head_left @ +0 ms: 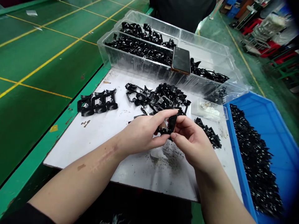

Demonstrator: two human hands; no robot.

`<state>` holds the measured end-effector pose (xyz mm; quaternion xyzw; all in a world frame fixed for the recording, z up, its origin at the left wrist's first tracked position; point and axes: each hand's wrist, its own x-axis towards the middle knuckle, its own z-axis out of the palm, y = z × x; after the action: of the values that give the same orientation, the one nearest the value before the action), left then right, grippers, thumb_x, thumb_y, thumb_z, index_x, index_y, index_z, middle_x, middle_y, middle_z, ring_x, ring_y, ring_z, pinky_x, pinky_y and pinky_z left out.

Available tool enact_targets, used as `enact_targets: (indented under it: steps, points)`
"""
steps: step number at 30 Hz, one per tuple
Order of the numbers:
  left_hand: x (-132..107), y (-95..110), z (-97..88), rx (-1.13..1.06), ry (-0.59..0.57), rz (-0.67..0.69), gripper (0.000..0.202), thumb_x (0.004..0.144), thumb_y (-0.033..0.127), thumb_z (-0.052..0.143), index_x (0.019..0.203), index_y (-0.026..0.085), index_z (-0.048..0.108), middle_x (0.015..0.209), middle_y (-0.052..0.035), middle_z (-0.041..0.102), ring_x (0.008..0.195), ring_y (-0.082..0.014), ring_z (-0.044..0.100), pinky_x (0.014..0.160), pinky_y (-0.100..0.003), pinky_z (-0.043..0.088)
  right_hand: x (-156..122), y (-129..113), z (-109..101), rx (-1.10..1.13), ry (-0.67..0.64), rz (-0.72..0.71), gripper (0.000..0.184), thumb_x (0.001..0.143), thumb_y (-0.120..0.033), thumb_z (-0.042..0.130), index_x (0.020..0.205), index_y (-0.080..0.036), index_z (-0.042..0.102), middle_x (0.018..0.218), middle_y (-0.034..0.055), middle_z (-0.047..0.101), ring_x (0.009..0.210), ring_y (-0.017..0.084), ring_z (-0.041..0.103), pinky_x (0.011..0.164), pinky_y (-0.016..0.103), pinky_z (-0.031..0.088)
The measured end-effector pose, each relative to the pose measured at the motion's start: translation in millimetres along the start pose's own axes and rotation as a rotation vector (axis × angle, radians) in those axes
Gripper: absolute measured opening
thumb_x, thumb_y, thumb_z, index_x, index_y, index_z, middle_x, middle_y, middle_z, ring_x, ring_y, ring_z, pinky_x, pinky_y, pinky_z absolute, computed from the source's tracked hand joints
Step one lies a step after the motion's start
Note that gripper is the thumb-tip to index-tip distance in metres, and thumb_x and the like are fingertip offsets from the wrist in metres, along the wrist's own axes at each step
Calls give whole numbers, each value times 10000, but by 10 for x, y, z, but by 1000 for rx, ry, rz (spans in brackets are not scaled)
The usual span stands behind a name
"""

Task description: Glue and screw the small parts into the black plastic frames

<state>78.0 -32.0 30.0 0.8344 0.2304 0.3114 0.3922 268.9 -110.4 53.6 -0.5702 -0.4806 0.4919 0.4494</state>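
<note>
over the near half of a white board (98, 140), a black plastic part (172, 124) with a curved, ribbed-looking edge and a small metallic glint sits between two bare hands. its kin are hard, glossy and angular: a tangled pile (163, 96) of frames just beyond the fingers, and a row of three black pieces (100, 104) with scooped ends to the left. right of the hands lies a small heap of slimmer black bits (210, 133), near a clear shallow box (219, 113) with something pale inside. the board is scuffed, speckled with dark grit and stained brown in spots. behind it stand clear plastic bins (106, 59) filled with black parts, a phone (181, 60) resting on their rim; a blue tray (275, 124) borders the right side. green surfaces ruled in yellow stretch away, and a person in dark clothing (183, 11) is beyond the bins. the left hand (148, 132) pinches the part between thumb and forefinger; the right hand (192, 140) grips its right side, fingers curled, thumb at the lower edge.
</note>
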Motion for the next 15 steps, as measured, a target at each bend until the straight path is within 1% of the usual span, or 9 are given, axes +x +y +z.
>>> enact_targets:
  steps: [3,5,7,9,11,13,15]
  points:
    - [-2,1,-3,9,3,4,669,937,179,703,1563,248,476,1034,-11,722,762,-131,653,636,-233,488,1,6,11,-7,19,4,282,808,-127,693,1052,-267,672,879,-15,541,862,190,568,750,324,468]
    - [0,5,-12,10,4,4,667,938,180,698,1563,248,475,1026,-6,720,747,-124,646,635,-231,489,6,22,2,20,-3,9,341,775,-79,662,1053,-274,683,909,-13,576,857,181,562,766,319,473]
    - [3,9,-19,0,5,-3,672,937,182,695,1567,250,469,1020,-1,717,741,-118,646,639,-227,496,13,48,-22,85,-37,9,386,776,-62,638,1083,-287,699,955,-5,621,876,183,574,787,321,484]
    - [6,14,-21,-18,1,-8,673,934,181,696,1563,255,468,1008,6,714,740,-116,647,642,-224,502,21,79,-54,150,-73,-8,339,847,-106,648,1121,-294,717,981,6,654,880,189,584,795,329,490]
    - [8,18,-17,-32,-4,-6,664,934,178,695,1556,252,473,993,9,713,745,-117,646,638,-222,503,29,104,-80,183,-92,-27,209,944,-209,681,1130,-289,733,981,13,673,862,188,583,792,334,490]
    - [9,19,-8,-42,-5,-2,658,934,179,697,1551,250,480,984,10,713,754,-122,647,630,-222,499,39,117,-93,180,-80,-34,98,995,-317,721,1080,-275,747,962,14,684,848,183,586,786,331,490]
    - [10,17,1,-44,-7,-9,662,930,188,705,1550,255,484,975,12,709,752,-127,648,623,-227,497,49,118,-91,158,-42,-34,115,1004,-374,751,1007,-259,748,923,7,684,829,173,592,772,321,492]
